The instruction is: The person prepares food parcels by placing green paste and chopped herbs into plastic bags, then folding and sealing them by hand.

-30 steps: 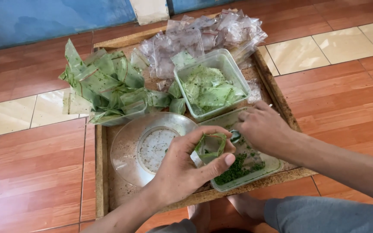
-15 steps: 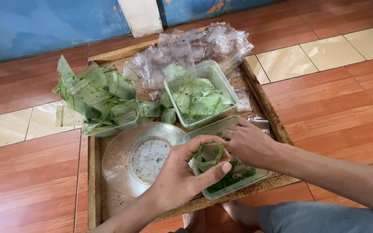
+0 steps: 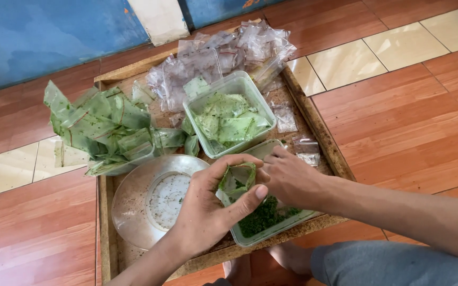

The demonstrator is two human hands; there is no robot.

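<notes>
Left hand (image 3: 208, 204): fingers curled round a small green-tinted plastic pouch (image 3: 237, 180), thumb under it, forefinger arched over its rim; clamped on the pouch, mouth held open.
Pouch position: above the near clear tub (image 3: 263, 217), at that tub's left end; its opening faces right, toward the other hand.
Right hand (image 3: 290, 177): just right of the pouch, fingertips bunched together at the pouch mouth, touching or nearly so; whether they pinch anything, cannot tell.
Key relation: pouch lies directly left of the right hand, which comes in along the pouch's long axis; the left hand alone carries it.
Near clear tub: chopped dark green bits lie in its near half, below both hands.
Metal plate (image 3: 152, 204): left of the near tub, round, shallow, flecked with crumbs.
Far clear tub (image 3: 229, 114): just beyond the near tub, packed with green pouches.
Green pouch heap (image 3: 102, 127): left of the far tub, spilling over the tray edge.
Clear pouch pile (image 3: 223, 53): beyond the far tub, empty-looking.
Wooden tray (image 3: 324, 137): carries everything, set on a tiled floor (image 3: 398, 106).
</notes>
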